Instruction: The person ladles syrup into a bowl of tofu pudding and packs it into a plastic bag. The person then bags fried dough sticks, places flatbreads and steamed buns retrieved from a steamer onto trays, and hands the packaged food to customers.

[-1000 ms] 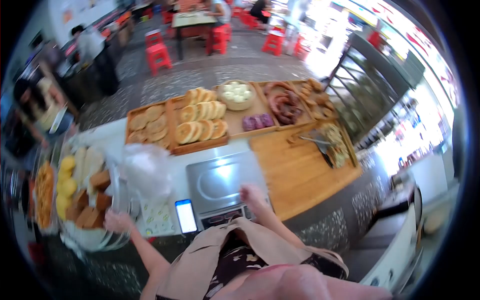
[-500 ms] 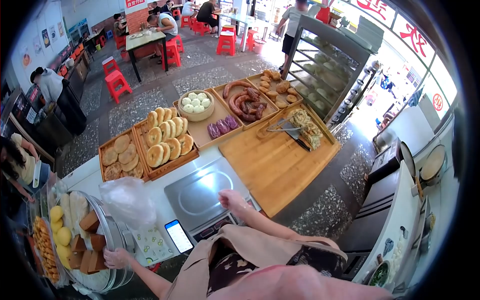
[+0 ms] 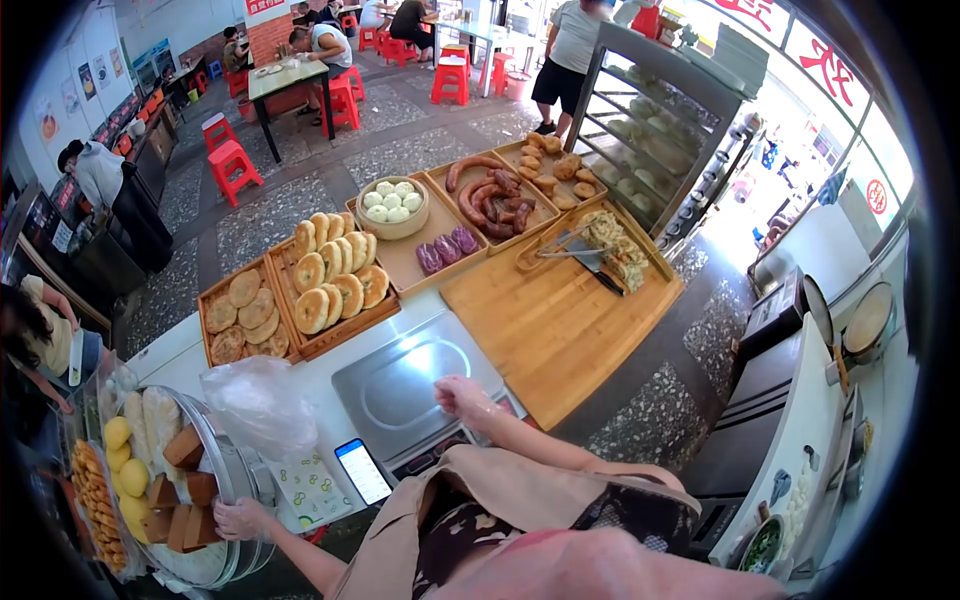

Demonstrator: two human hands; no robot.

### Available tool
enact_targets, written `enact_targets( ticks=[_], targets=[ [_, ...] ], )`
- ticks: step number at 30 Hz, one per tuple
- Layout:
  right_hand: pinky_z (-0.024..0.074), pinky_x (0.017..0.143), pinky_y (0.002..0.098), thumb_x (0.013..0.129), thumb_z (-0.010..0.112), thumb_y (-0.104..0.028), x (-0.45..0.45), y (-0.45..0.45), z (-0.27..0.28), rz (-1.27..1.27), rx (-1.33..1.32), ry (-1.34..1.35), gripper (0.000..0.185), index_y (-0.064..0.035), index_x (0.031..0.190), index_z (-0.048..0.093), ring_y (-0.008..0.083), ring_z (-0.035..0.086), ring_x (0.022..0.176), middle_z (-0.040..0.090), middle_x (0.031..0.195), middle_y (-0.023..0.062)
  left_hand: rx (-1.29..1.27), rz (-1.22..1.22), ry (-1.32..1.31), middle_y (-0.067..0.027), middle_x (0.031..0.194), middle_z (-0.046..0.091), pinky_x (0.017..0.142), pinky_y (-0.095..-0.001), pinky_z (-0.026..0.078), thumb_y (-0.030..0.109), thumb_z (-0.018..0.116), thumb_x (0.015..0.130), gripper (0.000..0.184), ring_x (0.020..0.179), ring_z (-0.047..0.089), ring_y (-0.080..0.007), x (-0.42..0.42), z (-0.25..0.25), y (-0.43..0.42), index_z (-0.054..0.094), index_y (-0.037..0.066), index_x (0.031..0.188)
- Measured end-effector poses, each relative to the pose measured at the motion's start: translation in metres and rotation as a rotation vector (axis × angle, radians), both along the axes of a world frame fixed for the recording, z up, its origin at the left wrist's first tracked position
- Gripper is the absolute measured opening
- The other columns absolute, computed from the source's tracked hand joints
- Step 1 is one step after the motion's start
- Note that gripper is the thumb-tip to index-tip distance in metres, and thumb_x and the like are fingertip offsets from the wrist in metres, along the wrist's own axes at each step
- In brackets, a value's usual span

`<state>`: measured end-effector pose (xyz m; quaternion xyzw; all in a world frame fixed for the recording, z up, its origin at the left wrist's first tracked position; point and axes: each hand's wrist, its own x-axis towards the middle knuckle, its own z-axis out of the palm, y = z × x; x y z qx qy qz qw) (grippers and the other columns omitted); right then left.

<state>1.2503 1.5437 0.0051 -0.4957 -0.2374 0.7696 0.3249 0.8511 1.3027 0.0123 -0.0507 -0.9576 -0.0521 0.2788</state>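
My left hand point(image 3: 243, 519) rests at the rim of a large round metal steamer point(image 3: 222, 455), its fingers closed on the edge. Brown cake blocks point(image 3: 180, 490), yellow buns point(image 3: 127, 470) and pale rolls sit inside that steamer. Over the right side of a flat metal scale point(image 3: 400, 365), my right hand point(image 3: 465, 400) is held with its fingers curled in; nothing shows in them. A lit phone point(image 3: 362, 472) lies beside the scale. Just left of the scale is a clear plastic bag heap point(image 3: 258, 405).
Wooden trays hold flatbreads point(image 3: 243, 320), round browned buns point(image 3: 335, 275), purple rolls point(image 3: 447, 250) and sausages point(image 3: 492, 205). Tongs point(image 3: 560, 243) and a knife point(image 3: 608, 283) lie on a cutting board point(image 3: 560, 330). A glass cabinet point(image 3: 650, 130) stands behind; a person point(image 3: 575, 60) is beside it.
My hands keep nearly the same places and poses. The person by the glass cabinet has moved left and closer, into fuller view. The camera view has shifted slightly.
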Motion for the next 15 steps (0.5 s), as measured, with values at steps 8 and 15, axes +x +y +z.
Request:
enact_targets(
  ticks=[8,15],
  targets=[
    [0.0442,0.059,0.0239,0.087,0.061,-0.02,0.002,0.004,-0.001,0.006,0.002,0.015,0.011,-0.0101,0.09,0.058,0.0108,0.053,0.065,0.057,0.074,0.0006,0.011,0.003,0.014,-0.0043,0.112,0.062,0.107,-0.044,0.028,0.011,0.05,0.08,0.031,0.112,0.053,-0.0234,-0.003,-0.006,0.001,0.062,0.013,0.108],
    [0.044,0.059,0.0247,0.086,0.06,-0.021,0.026,0.028,-0.006,-0.116,-0.084,0.017,0.013,-0.0096,0.08,0.058,0.0115,0.053,0.063,0.057,0.071,0.0013,-0.005,-0.005,0.051,-0.0051,0.111,0.062,0.107,-0.0445,0.029,0.011,0.051,0.08,0.03,0.111,0.054,-0.024,-0.004,-0.011,0.001,0.061,0.012,0.109]
  ],
)
